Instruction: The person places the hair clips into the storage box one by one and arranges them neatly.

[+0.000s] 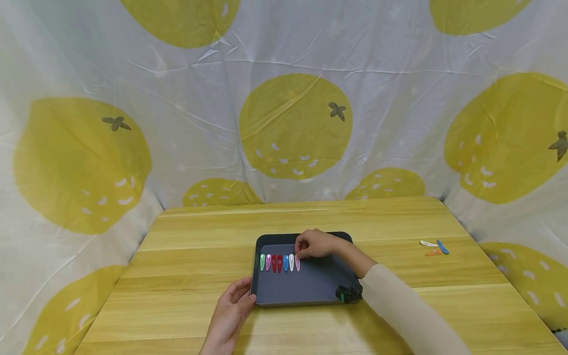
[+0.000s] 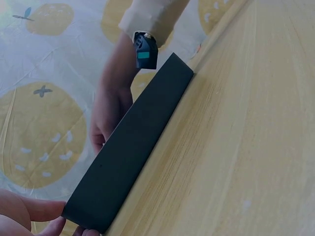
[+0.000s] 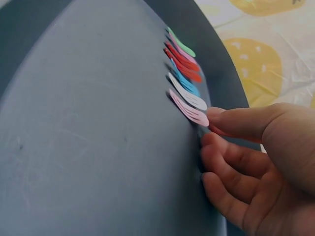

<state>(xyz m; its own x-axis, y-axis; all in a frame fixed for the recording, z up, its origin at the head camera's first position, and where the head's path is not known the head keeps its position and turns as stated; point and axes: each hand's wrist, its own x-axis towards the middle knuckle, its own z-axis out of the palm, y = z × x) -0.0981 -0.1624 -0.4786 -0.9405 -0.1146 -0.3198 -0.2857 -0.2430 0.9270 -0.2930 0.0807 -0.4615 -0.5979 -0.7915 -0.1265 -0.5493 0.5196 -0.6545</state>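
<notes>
Inside a dark grey baking tray (image 1: 293, 292) lies a row of snap hair clips: green (image 1: 263, 263), pink (image 1: 268, 263), two red (image 1: 274, 264), blue (image 1: 286, 263) and white (image 1: 291, 263). At the row's right end is a light pink hair clip (image 3: 189, 110). My right hand (image 1: 317, 243) pinches its rounded end between thumb and index finger, the other fingers curled by the tray wall. My left hand (image 1: 231, 308) grips the tray's near left corner; the left wrist view shows its thumb and fingertips (image 2: 47, 210) there.
Right of the tray, on the wooden table (image 1: 199, 256), lie a white clip (image 1: 428, 243), a blue clip (image 1: 442, 247) and an orange clip (image 1: 433, 253). A black device (image 1: 349, 293) sits at the right wrist, over the tray's near right corner. Lemon-print cloth (image 1: 390, 123) hangs around the table.
</notes>
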